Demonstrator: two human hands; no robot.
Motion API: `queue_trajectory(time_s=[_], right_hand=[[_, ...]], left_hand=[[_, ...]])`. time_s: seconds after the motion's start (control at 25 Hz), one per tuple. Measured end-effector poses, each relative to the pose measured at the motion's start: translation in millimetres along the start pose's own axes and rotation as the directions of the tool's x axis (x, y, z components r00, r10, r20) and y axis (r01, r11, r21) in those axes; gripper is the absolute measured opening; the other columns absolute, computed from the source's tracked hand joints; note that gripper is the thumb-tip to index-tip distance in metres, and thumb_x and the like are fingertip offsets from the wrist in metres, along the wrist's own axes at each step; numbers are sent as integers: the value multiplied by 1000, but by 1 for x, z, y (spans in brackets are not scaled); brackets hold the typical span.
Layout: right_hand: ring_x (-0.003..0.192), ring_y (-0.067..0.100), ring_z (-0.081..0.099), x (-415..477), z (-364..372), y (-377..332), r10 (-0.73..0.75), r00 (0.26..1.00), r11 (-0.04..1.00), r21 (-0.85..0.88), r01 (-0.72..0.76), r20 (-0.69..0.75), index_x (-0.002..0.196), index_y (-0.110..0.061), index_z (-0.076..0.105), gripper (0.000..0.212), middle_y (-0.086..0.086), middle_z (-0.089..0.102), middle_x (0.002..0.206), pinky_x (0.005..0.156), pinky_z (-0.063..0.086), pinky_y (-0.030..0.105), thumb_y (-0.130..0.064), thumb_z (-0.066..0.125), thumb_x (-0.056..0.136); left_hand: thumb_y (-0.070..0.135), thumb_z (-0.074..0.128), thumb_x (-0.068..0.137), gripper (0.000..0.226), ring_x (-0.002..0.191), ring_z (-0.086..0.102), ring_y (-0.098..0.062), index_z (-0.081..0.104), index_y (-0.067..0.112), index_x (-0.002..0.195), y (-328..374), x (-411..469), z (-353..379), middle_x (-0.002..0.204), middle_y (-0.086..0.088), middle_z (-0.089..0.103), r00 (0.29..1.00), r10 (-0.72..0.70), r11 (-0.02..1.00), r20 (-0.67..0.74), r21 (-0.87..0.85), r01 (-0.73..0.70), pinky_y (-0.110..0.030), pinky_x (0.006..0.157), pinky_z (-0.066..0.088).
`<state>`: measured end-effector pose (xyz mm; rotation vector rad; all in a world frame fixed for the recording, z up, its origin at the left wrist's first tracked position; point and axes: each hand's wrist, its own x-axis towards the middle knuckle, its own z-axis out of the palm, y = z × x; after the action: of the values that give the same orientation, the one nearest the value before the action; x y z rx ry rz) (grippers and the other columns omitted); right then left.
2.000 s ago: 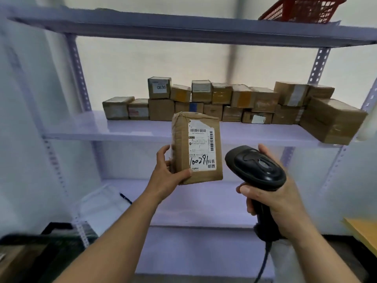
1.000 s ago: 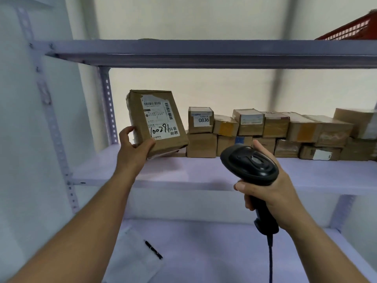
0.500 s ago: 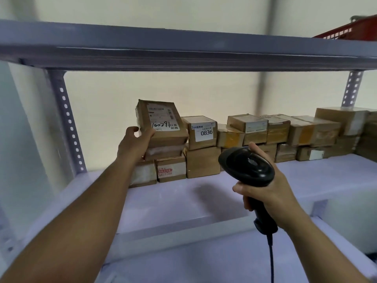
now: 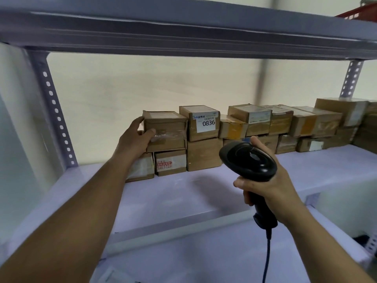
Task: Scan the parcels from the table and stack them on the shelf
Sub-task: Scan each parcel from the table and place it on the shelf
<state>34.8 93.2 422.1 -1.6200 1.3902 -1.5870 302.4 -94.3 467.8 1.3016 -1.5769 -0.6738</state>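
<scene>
One parcel (image 4: 166,129), seemingly seated atop the boxes (image 4: 170,162), is gripped at its left end by the left hand (image 4: 135,140); scanner (image 4: 247,158) is clasped by right hand (image 4: 271,186).

"0836" on the white label (image 4: 206,122) of an upper-row parcel (image 4: 201,123).

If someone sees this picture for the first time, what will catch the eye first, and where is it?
The black scanner, gripped by the right hand, fills the centre foreground. Behind it brown parcels line the shelf, among them a box labelled 0836. The left hand holds the top parcel at the row's left end.
</scene>
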Motion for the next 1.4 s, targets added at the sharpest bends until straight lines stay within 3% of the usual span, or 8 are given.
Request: queue_trajectory(time_s=[0.08,0.16,0.28,0.48,0.72,1.2,1.28,1.4], right_hand=[[51,27,61,-3,-3,0,-1,1000,1000,10,1,4,135,-54,35,97,11,63,113,50,55,35,6,78,71],[51,26,62,-6,-9,0,4,1000,1000,19,-4,8,139,-50,36,98,8,62,116,50,55,35,5,78,71],[51,24,61,-18,-23,-1,10,1000,999,44,-11,21,141,-47,36,97,9,62,118,50,55,33,5,78,71],[53,23,62,-52,-54,8,30,999,998,45,-32,34,138,-50,34,97,4,59,123,50,55,33,5,78,72],[53,23,61,-114,-144,26,127,992,991,33,-127,-8,134,-56,35,97,4,63,118,52,54,35,6,79,74],[49,20,58,-247,-360,44,203,942,979,27,-203,-266,138,-48,35,99,8,66,113,44,47,28,9,80,71],[52,16,59,-267,-392,49,200,921,978,9,-209,-334,134,-54,34,100,4,68,111,47,49,26,3,84,69],[71,0,63,-294,-432,55,181,886,975,-38,-218,-427,133,-62,35,101,-1,67,116,63,50,15,-21,91,59]], left_hand=[[45,58,89,67,125,49,-26,28,37,148,1,-8,2,131,-3,54,999,-14,997,-36,77,16,-44,106,40],[49,60,88,75,138,34,-25,24,30,151,6,-26,9,150,-5,37,983,62,983,-170,179,-31,-43,111,32],[42,65,86,69,135,32,-20,37,23,145,17,-71,30,147,-1,39,905,292,938,-308,279,-208,-38,105,31],[34,73,82,65,126,43,-24,46,14,138,23,-144,102,136,-7,50,879,469,851,-89,312,-423,-38,100,38],[41,75,79,68,125,44,-25,48,16,136,52,-222,212,138,-5,50,916,397,879,56,264,-397,-38,101,37],[44,72,81,74,131,40,-24,39,19,143,159,-370,418,144,-3,43,832,460,865,310,54,-498,-38,107,32],[41,74,79,73,130,40,-25,41,18,141,176,-392,448,142,-4,45,798,487,852,355,9,-524,-37,106,31],[38,76,77,71,128,42,-25,45,17,138,199,-419,489,139,-3,47,742,530,826,410,-52,-562,-38,103,32]])
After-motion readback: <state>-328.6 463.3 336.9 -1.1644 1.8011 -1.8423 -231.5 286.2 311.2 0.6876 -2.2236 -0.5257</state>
